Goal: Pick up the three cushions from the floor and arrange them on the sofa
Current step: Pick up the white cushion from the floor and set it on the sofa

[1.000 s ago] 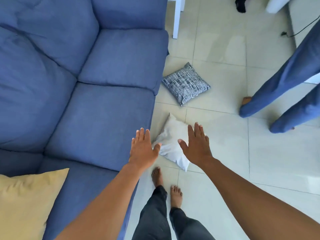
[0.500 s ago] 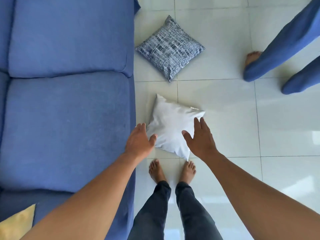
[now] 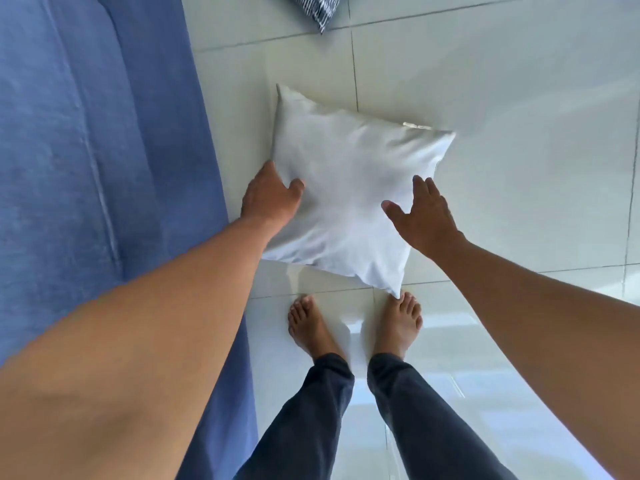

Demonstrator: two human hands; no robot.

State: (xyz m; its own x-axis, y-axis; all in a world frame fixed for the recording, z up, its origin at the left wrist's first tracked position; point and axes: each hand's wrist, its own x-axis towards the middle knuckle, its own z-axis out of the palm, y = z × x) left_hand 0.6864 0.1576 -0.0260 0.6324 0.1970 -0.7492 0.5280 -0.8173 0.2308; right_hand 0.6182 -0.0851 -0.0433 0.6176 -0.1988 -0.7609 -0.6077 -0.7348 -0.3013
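Observation:
A white cushion (image 3: 349, 188) lies on the pale tiled floor just in front of my bare feet. My left hand (image 3: 272, 199) is on its left edge, thumb pressed onto the top and fingers curled under the side. Over the cushion's right part my right hand (image 3: 420, 211) hovers with fingers spread, touching or nearly touching the fabric. A corner of the blue-and-white patterned cushion (image 3: 320, 8) shows at the top edge. The blue sofa (image 3: 86, 150) fills the left side.
My feet (image 3: 353, 327) and dark trouser legs stand directly below the white cushion, its near corner touching my right toes. Glossy floor tiles (image 3: 519, 133) stretch to the right. The sofa's front edge runs close along the cushion's left side.
I have bent lower, so the white cushion looms larger. My hands came down onto it, the left taking its left edge. The patterned cushion slid nearly out of view, as did the other person's legs.

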